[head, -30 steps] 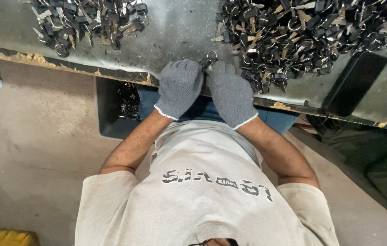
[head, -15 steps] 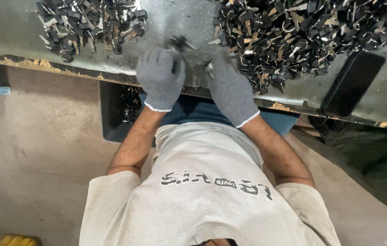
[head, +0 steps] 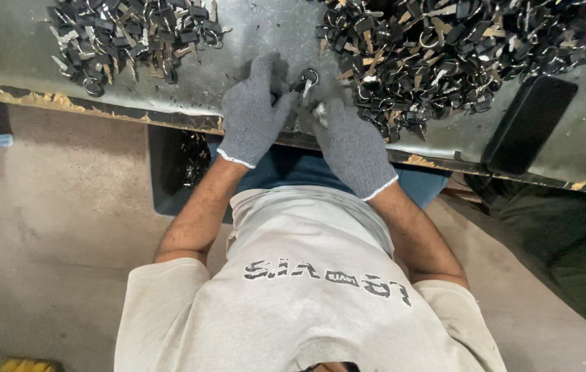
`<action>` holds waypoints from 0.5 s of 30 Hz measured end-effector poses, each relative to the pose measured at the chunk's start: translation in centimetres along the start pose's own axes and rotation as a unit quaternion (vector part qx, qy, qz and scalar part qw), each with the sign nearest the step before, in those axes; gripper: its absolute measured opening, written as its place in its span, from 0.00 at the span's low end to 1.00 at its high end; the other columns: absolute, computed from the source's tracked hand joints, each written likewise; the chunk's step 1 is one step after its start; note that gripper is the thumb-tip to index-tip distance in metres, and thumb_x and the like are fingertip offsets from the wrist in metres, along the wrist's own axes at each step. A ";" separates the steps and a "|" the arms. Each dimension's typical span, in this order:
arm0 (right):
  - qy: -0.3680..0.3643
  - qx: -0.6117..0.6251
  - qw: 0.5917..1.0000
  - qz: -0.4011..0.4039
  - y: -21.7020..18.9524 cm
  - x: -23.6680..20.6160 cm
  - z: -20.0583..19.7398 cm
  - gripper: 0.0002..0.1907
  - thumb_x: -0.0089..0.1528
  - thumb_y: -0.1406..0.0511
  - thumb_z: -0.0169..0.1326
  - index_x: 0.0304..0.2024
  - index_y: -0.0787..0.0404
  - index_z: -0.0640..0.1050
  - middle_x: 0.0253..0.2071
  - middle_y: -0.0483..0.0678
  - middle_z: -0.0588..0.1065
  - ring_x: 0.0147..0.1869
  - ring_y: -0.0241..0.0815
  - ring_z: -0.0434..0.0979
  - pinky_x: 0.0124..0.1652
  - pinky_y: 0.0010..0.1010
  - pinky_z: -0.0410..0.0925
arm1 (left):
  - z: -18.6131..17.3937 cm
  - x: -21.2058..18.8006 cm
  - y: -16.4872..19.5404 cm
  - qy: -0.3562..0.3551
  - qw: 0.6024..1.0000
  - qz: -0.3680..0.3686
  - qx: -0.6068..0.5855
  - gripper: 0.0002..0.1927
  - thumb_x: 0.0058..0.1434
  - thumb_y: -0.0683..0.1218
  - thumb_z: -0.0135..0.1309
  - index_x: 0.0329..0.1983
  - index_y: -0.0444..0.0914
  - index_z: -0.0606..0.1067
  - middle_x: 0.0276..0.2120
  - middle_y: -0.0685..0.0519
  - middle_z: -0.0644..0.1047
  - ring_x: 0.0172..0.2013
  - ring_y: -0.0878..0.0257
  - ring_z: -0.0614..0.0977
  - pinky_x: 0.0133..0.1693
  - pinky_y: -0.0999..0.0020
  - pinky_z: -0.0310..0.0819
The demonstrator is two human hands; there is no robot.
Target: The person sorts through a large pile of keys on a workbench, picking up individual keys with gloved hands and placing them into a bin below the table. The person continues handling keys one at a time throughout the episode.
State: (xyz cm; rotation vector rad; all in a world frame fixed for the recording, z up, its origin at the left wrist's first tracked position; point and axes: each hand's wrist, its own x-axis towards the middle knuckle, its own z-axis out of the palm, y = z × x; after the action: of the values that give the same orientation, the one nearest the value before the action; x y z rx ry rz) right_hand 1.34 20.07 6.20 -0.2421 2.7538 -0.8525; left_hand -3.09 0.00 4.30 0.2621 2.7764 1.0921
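A small key on a ring (head: 305, 80) sits at the fingertips of both hands, just past the near edge of the counter (head: 265, 34), in the bare strip between two heaps. The left hand (head: 255, 114) lies to the left of it, fingers stretched far over the metal and curled at the tips against the key's dark head; the round steel ring pokes out on the far right side of those fingers. The right hand (head: 351, 145) lies nearer and to the right, fingers bent in towards the same piece, with a pale scrap showing at its fingertips; whether it truly pinches the key or only touches it cannot be told. Both hands wear grey knitted gloves with a coarse weave and white-edged cuffs, and the forearms are bare. The counter is dull grey sheet metal, scuffed and smeared, its near lip chipped with yellowish flakes. The right heap (head: 445, 48) is large and dense, a tangle of dark-headed keys, brass-coloured blades and thin shiny rings, starting just beside the right hand. The left heap (head: 134, 34) is smaller and well apart from the left hand. A flat black slab (head: 531, 124) with a smooth face lies on the counter at the right, near the big heap. Below the counter stands a dark bin (head: 169, 165) holding more pieces.
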 end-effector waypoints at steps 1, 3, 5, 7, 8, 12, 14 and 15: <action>-0.015 0.018 1.000 0.008 -0.1 0.3 -0.1 0.20 0.69 0.60 0.57 0.55 0.67 0.69 0.43 0.67 0.77 0.38 0.67 0.81 0.34 0.51 0.74 | -0.1 -0.2 0.0 -0.004 1.000 0.009 0.024 0.16 0.61 0.49 0.63 0.48 0.39 0.77 0.34 0.50 0.80 0.35 0.50 0.82 0.38 0.53 0.73; 0.005 0.035 0.999 -0.031 -0.3 1.1 0.0 0.27 0.67 0.61 0.57 0.63 0.69 0.66 0.41 0.67 0.78 0.39 0.67 0.81 0.35 0.52 0.75 | -0.1 -0.2 0.1 0.014 0.997 0.057 0.053 0.11 0.61 0.47 0.62 0.46 0.41 0.79 0.36 0.49 0.79 0.36 0.49 0.81 0.38 0.53 0.73; 0.005 0.049 0.998 -0.040 -0.4 1.8 0.0 0.29 0.67 0.62 0.56 0.66 0.69 0.65 0.40 0.68 0.78 0.39 0.68 0.81 0.36 0.52 0.75 | 0.0 0.0 0.4 0.052 0.988 0.131 0.062 0.12 0.61 0.43 0.60 0.48 0.40 0.79 0.40 0.48 0.79 0.38 0.47 0.81 0.40 0.53 0.74; -0.013 0.062 0.998 -0.016 -0.4 2.4 -0.1 0.27 0.69 0.62 0.55 0.66 0.67 0.65 0.39 0.68 0.78 0.40 0.68 0.81 0.36 0.53 0.75 | 0.0 0.2 0.3 0.043 0.988 0.138 0.059 0.12 0.61 0.42 0.60 0.48 0.40 0.78 0.40 0.48 0.79 0.39 0.47 0.81 0.40 0.53 0.74; -0.006 0.058 0.998 -0.007 -0.4 2.6 -0.2 0.29 0.68 0.62 0.56 0.67 0.69 0.64 0.39 0.69 0.77 0.39 0.69 0.80 0.35 0.53 0.74 | 0.0 0.2 0.2 0.038 0.988 0.141 0.058 0.12 0.61 0.42 0.59 0.48 0.40 0.78 0.40 0.48 0.79 0.39 0.47 0.81 0.41 0.53 0.74; 0.009 0.043 0.999 -0.014 -0.9 2.5 0.4 0.32 0.67 0.63 0.56 0.68 0.73 0.61 0.38 0.69 0.77 0.37 0.70 0.80 0.33 0.54 0.72 | 0.4 -0.1 -0.3 0.016 0.990 0.131 0.055 0.11 0.62 0.41 0.57 0.49 0.40 0.78 0.40 0.47 0.78 0.40 0.48 0.81 0.43 0.53 0.74; 0.001 -0.031 1.000 -0.006 -1.5 2.1 1.1 0.25 0.69 0.64 0.53 0.63 0.70 0.63 0.38 0.66 0.78 0.36 0.67 0.80 0.32 0.53 0.73 | 0.7 -0.3 -0.4 0.013 0.989 0.139 0.058 0.12 0.63 0.40 0.56 0.49 0.39 0.77 0.41 0.47 0.78 0.43 0.48 0.81 0.45 0.53 0.73; -0.007 -0.102 0.995 0.015 -1.7 2.1 1.4 0.18 0.72 0.64 0.51 0.59 0.68 0.65 0.39 0.65 0.78 0.35 0.66 0.81 0.30 0.52 0.73 | 0.9 -0.4 -0.3 0.017 0.983 0.161 0.085 0.14 0.62 0.40 0.55 0.51 0.37 0.77 0.42 0.46 0.78 0.43 0.48 0.80 0.46 0.53 0.73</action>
State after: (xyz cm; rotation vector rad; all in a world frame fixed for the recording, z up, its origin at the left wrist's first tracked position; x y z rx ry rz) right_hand -0.09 17.43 5.65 -0.2413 2.8240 -0.5605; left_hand -2.61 0.24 3.48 0.7409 2.9305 0.9247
